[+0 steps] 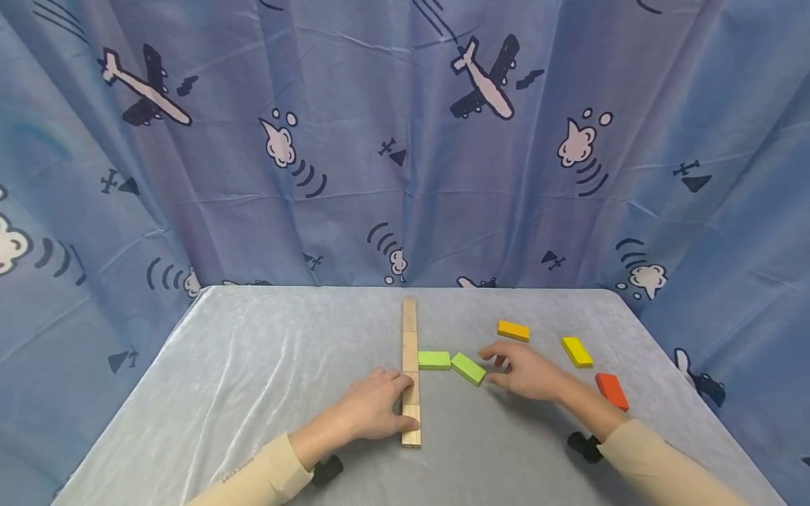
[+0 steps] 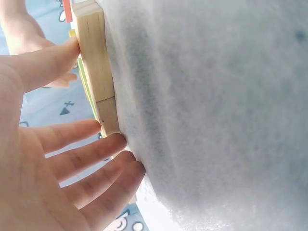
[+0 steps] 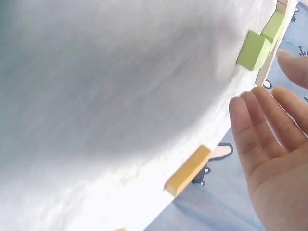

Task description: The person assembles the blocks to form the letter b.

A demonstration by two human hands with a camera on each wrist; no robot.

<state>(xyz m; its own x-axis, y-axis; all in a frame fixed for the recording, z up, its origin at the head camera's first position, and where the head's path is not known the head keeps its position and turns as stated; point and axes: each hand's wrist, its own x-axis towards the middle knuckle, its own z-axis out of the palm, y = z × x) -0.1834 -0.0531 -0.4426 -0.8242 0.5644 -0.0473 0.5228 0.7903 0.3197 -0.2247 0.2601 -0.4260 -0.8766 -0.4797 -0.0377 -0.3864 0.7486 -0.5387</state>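
Note:
Plain wooden blocks (image 1: 410, 351) lie end to end in a straight row down the middle of the table. Against the row's near part rests my left hand (image 1: 380, 404), its thumb and fingers spread along the wood; in the left wrist view those fingertips are at the block's (image 2: 94, 53) edge. One light green block (image 1: 434, 360) juts out rightward from the row. A second green block (image 1: 468, 369) sits at its right end, turned at an angle. Just right of that angled block is my right hand (image 1: 522, 369), thumb and fingers parted with nothing between them.
Toward the right side lie an orange-yellow block (image 1: 513, 331), a yellow block (image 1: 577, 352) and a red block (image 1: 612, 391), the red one beside the right forearm. A pale cloth covers the table (image 1: 266, 351). Behind it hangs a blue curtain (image 1: 342, 140) with airplane prints.

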